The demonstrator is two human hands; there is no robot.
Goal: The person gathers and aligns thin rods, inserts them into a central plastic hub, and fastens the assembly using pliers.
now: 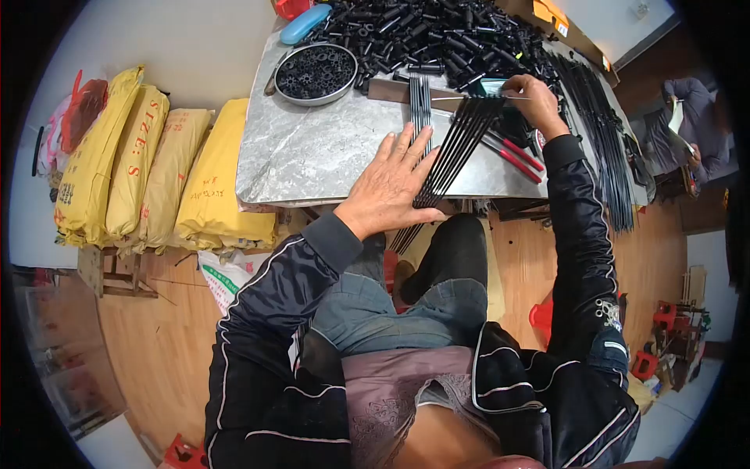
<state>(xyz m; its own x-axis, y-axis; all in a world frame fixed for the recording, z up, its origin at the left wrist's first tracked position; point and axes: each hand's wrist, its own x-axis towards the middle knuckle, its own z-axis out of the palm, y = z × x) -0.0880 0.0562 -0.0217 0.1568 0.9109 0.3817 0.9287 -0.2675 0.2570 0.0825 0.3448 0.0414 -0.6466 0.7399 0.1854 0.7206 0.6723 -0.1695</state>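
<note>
My left hand [394,176] lies flat with fingers spread over a row of thin black rods that look like umbrella ribs [457,148]. Its fingertips rest near a second, greyer row of rods [420,102], which crosses a flat dark bar [391,91]. Fingers closed, my right hand [535,105] pinches a thin metal rod [516,97] at the top ends of the fanned black rods. Whether that rod passes through their ends is too small to tell. Red-handled pliers [516,160] lie just below my right hand, on the grey table [297,160].
A round pan [316,74] of small black rings stands at the table's left. Black plastic tubes [437,35] are heaped at the back, beside a blue case [305,25]. Long black rods [601,141] overhang the right edge. Yellow sacks [207,176] lean left; another person [691,125] sits right.
</note>
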